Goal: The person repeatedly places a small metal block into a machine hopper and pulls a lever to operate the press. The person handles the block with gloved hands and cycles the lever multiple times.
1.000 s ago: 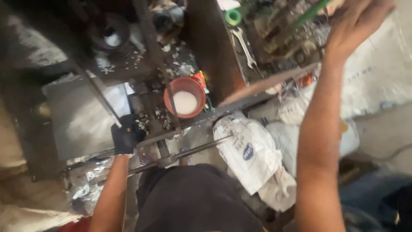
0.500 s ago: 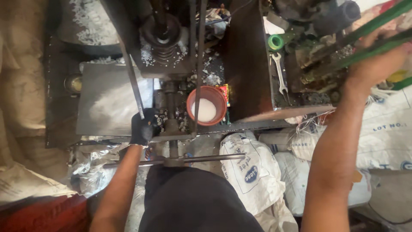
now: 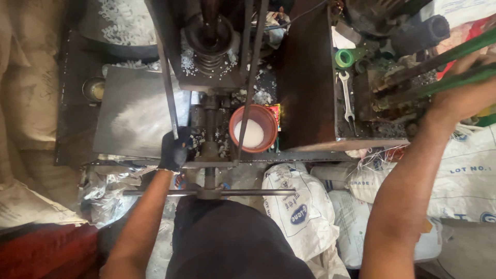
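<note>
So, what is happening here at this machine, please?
A person stands over a dark metal machine, seen from above. The left hand, in a black glove, is at the foot of a thin metal rod beside a flat steel plate. The right hand grips green levers at the right. An orange bowl of white material sits in the middle, a spanner lies on the machine, and white sacks lie below.

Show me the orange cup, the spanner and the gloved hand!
orange cup point(image 3: 241, 118): head view, left rim.
spanner point(image 3: 347, 101): head view, middle of its shaft.
left hand point(image 3: 174, 150): head view, back of the black glove.
</note>
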